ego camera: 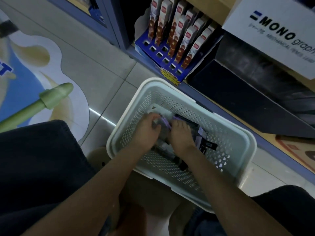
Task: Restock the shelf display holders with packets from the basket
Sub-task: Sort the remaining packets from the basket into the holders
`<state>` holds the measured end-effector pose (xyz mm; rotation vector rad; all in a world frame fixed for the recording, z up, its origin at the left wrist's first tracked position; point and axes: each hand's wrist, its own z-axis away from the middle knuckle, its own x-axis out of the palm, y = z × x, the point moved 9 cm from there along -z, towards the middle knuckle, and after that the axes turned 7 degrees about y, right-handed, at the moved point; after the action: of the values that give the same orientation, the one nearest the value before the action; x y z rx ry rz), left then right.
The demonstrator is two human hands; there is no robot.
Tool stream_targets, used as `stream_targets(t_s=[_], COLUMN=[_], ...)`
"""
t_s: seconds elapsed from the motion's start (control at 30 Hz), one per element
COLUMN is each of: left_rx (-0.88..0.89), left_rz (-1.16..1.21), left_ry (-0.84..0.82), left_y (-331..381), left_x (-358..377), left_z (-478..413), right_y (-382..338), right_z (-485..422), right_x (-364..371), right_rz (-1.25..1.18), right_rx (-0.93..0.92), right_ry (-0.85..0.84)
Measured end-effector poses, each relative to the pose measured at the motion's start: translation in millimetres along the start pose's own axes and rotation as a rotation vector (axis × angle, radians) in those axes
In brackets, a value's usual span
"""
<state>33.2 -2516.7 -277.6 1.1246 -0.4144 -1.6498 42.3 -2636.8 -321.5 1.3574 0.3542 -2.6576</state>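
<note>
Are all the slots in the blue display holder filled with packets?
No, the blue display holder has several empty square slots along its near side.

Grey floor tiles [102,68] carry a printed sticker [34,65] beside blue-edged shelving [271,145].

White MONO box [276,31] over a black bin [247,92] — pen decal [34,74] on floor [105,79]

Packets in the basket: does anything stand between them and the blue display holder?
Nothing visible does. The left hand and right hand are on the packets in the basket; the display holder stands just beyond its far rim, front slots empty.
</note>
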Motion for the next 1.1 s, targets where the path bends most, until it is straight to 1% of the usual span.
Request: stream_targets(t_s=[0.03,0.13,0.17,0.2,0.23,0.27,0.33,0.37,0.4,0.43,0.47,0.57,0.7,0.77,0.87,0.93,0.97,1.0,1.07,1.1], left_rx=[-0.035,-0.027,-0.053,-0.046,-0.023,-0.049,0.018,-0.002,0.033,0.052,0.088,0.06,0.041,-0.01,-0.114,-0.196,-0.245,-0.274,-0.247,-0.221], left_rz=[-0.018,-0.226,-0.234,-0.246,-0.289,-0.321,-0.402,-0.421,-0.526,-0.592,-0.615,-0.586,-0.586,-0.446,-0.041,0.196,0.322,0.419,0.521,0.541], left_ry=[-0.022,-0.15,-0.163,-0.153,-0.098,-0.088,-0.189,-0.239,-0.287,-0.296,-0.283,-0.211,-0.166,-0.125,-0.126,-0.081,-0.058,-0.05,-0.066,-0.073], left_y=[-9,-15,-17,-17,-18,-30,-38,-39,-39,-35,-33,-32,-27,-30,-16,2,8,17,32,39], left_x=[6,20,22,22,20,25,41,43,47,44,44,39,39,40,45,42,39,35,30,26], left_z=[-8,-25,-30,-35,-39,-46,-46,-43,-41,-39,-40,-44,-41,-38,-29,-15,-10,-3,8,13], right_y=[5,18,23,29,34,38,41,41,42,42,43,46,49,49,43,35,30,25,14,7], right_z=[5,21,25,27,28,30,32,32,34,35,36,38,39,42,45,46,47,48,50,52], right_x=[-7,-21,-24,-25,-26,-25,-20,-17,-13,-11,-9,-7,-16,-25,-40,-47,-49,-51,-58,-65], right_rz=[-0.021,-0.124,-0.165,-0.215,-0.271,-0.328,-0.421,-0.454,-0.48,-0.508,-0.541,-0.634,-0.699,-0.685,-0.676,-0.688,-0.732,-0.824,-1.027,-1.016], right_rx=[0.009,0.024,0.034,0.054,0.076,0.094,0.107,0.102,0.099,0.097,0.102,0.141,0.174,0.162,0.136,0.116,0.112,0.12,0.107,0.059], right_ry=[0.032,0.098,0.103,0.108,0.114,0.115,0.105,0.101,0.1,0.106,0.117,0.143,0.209,0.247,0.336,0.391,0.395,0.393,0.391,0.422])
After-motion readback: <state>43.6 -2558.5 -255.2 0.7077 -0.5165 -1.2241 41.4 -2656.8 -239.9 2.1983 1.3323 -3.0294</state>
